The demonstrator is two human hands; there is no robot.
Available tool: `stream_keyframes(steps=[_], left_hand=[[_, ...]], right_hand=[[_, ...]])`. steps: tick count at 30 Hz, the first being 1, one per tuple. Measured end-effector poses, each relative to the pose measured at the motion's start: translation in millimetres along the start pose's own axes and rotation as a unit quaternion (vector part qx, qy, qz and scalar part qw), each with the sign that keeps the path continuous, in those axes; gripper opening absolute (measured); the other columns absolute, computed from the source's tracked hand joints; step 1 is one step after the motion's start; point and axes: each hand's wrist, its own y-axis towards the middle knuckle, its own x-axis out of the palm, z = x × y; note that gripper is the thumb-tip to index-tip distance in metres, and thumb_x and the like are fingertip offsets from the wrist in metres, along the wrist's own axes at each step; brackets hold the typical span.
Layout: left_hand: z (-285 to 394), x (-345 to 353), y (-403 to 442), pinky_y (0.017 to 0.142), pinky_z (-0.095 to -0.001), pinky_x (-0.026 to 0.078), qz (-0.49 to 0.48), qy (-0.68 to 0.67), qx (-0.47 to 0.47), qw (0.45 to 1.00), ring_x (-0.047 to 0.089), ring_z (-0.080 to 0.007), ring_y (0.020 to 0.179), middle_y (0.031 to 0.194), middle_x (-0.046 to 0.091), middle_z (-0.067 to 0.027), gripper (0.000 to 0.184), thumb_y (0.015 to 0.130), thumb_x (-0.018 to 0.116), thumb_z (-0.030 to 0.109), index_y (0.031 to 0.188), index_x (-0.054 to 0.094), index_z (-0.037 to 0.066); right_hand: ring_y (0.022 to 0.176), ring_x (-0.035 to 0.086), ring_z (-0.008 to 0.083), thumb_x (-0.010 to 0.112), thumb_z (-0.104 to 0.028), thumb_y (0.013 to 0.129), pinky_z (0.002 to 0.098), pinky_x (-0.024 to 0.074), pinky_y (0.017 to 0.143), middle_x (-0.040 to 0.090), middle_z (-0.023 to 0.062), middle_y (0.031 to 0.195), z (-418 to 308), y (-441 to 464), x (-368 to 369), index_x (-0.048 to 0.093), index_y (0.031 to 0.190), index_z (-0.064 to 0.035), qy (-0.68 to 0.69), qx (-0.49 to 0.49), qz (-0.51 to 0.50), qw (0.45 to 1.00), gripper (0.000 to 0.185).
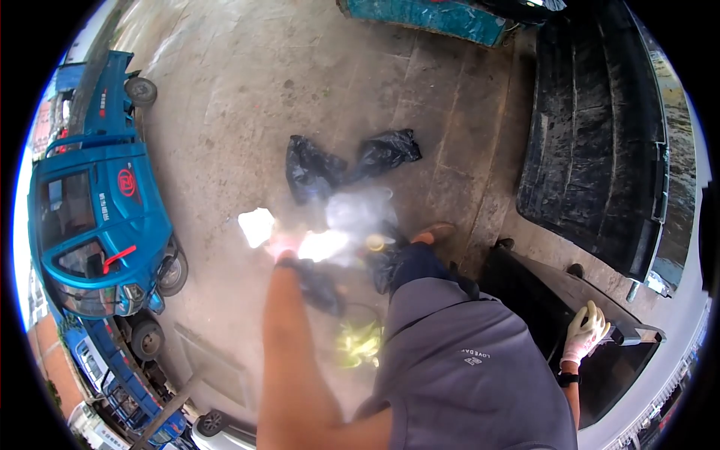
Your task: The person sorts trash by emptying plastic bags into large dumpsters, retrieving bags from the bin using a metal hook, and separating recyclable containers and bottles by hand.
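Black bin (pixel 525 300): dark body, wheels at one end, tilted and partly overlapped from view. White item (pixel 256 226): pale, angular outline, surface detail lost to glare; position near the black bags. Black bags (pixel 309 169): two thin, glossy plastic pieces, crumpled, lying flat on the concrete ground (pixel 225 112), ends nearly meeting. Translucent bag (pixel 358 210): pale, hazy, crumpled; position just beside the black bags. Contents of each item: not discernible.

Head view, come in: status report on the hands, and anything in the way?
Left hand extended, grip lost in glare. Gloved right hand at black container. Black bags on ground nearby, possibly a trip risk.
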Motion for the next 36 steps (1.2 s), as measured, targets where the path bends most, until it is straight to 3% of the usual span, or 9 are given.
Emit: stream_keyframes(steps=[5, 8, 10, 15, 18, 21, 27, 33, 36], left_hand=[[-17, 47, -12, 0.125, -0.0540, 0.022, -0.003, 0.023, -0.017, 1.000, 0.048, -0.0301, 0.146, 0.159, 0.051, -0.0096, 0.091, 0.083, 0.073, 0.056, 0.159, 0.042, 0.016], [-27, 71, -23, 0.124, -0.0533, 0.025, -0.022, -0.008, -0.021, 0.999, 0.048, -0.0299, 0.146, 0.159, 0.050, -0.0084, 0.091, 0.081, 0.072, 0.058, 0.158, 0.043, 0.020], [-16, 53, -47, 0.125, -0.0453, 0.028, -0.131, 0.023, 0.003, 0.991, 0.033, -0.0317, 0.154, 0.169, 0.031, -0.0158, 0.094, 0.093, 0.058, 0.065, 0.164, 0.028, 0.013], [-30, 124, -42, 0.123, -0.0475, 0.029, -0.127, -0.003, -0.012, 0.992, 0.048, -0.0330, 0.145, 0.156, 0.053, -0.0115, 0.090, 0.083, 0.067, 0.066, 0.159, 0.043, 0.025], [-9, 119, -61, 0.120, -0.0448, 0.035, -0.177, -0.005, 0.008, 0.984, 0.050, -0.0329, 0.144, 0.156, 0.053, -0.0124, 0.089, 0.083, 0.066, 0.066, 0.158, 0.044, 0.024], [-4, 118, -78, 0.118, -0.0409, 0.038, -0.196, 0.025, 0.124, 0.972, 0.050, -0.0348, 0.143, 0.155, 0.053, -0.0160, 0.088, 0.083, 0.069, 0.063, 0.156, 0.047, 0.019], [22, 153, -85, 0.117, -0.0402, 0.040, -0.161, -0.014, 0.104, 0.981, 0.052, -0.0383, 0.140, 0.153, 0.053, -0.0216, 0.086, 0.085, 0.070, 0.056, 0.155, 0.047, 0.012], [21, 125, -116, 0.118, -0.0394, 0.037, -0.162, -0.091, 0.186, 0.965, 0.049, -0.0383, 0.142, 0.149, 0.055, -0.0246, 0.083, 0.083, 0.073, 0.054, 0.148, 0.054, 0.005], [25, 99, -136, 0.117, -0.0423, 0.038, -0.147, -0.084, 0.154, 0.973, 0.050, -0.0391, 0.142, 0.150, 0.055, -0.0233, 0.085, 0.082, 0.073, 0.056, 0.148, 0.054, 0.006]], right_hand=[[0.116, 0.066, 0.0273, 0.065, -0.016, 0.097, 0.0541, 0.0352, 0.116, 0.073, 0.0090, 0.114, -1, 1, -2, 0.072, 0.114, -0.0101, -0.003, -0.002, 0.009, 1.000, 0.019], [0.116, 0.066, 0.0273, 0.065, -0.016, 0.097, 0.0537, 0.0354, 0.116, 0.073, 0.0092, 0.114, -1, 1, -1, 0.072, 0.114, -0.0102, -0.002, 0.002, 0.011, 1.000, 0.019], [0.116, 0.066, 0.0274, 0.065, -0.015, 0.097, 0.0541, 0.0351, 0.116, 0.073, 0.0092, 0.114, -3, 1, -4, 0.072, 0.114, -0.0101, 0.003, 0.002, 0.010, 1.000, 0.019], [0.118, 0.065, 0.0274, 0.065, -0.015, 0.097, 0.0553, 0.0335, 0.118, 0.072, 0.0095, 0.116, -5, 2, -5, 0.072, 0.115, -0.0099, 0.003, 0.007, 0.003, 1.000, 0.020], [0.119, 0.064, 0.0274, 0.064, -0.015, 0.097, 0.0558, 0.0327, 0.119, 0.072, 0.0099, 0.117, -4, 2, -6, 0.071, 0.116, -0.0098, -0.003, 0.012, -0.006, 1.000, 0.020], [0.120, 0.064, 0.0275, 0.064, -0.015, 0.098, 0.0559, 0.0324, 0.119, 0.071, 0.0105, 0.118, -7, 3, -11, 0.071, 0.116, -0.0095, 0.005, 0.016, -0.010, 1.000, 0.021], [0.119, 0.063, 0.0285, 0.064, -0.015, 0.097, 0.0568, 0.0344, 0.116, 0.071, 0.0110, 0.116, -3, 3, -10, 0.071, 0.116, -0.0089, 0.024, 0.008, 0.012, 1.000, 0.021], [0.120, 0.060, 0.0299, 0.066, -0.015, 0.094, 0.0596, 0.0314, 0.118, 0.069, 0.0081, 0.115, -1, 5, -24, 0.068, 0.115, -0.0087, 0.067, 0.006, 0.039, 0.997, 0.022], [0.121, 0.058, 0.0309, 0.066, -0.016, 0.094, 0.0612, 0.0287, 0.120, 0.067, 0.0086, 0.114, 0, 7, -36, 0.067, 0.114, -0.0075, 0.086, 0.029, 0.029, 0.995, 0.023]])
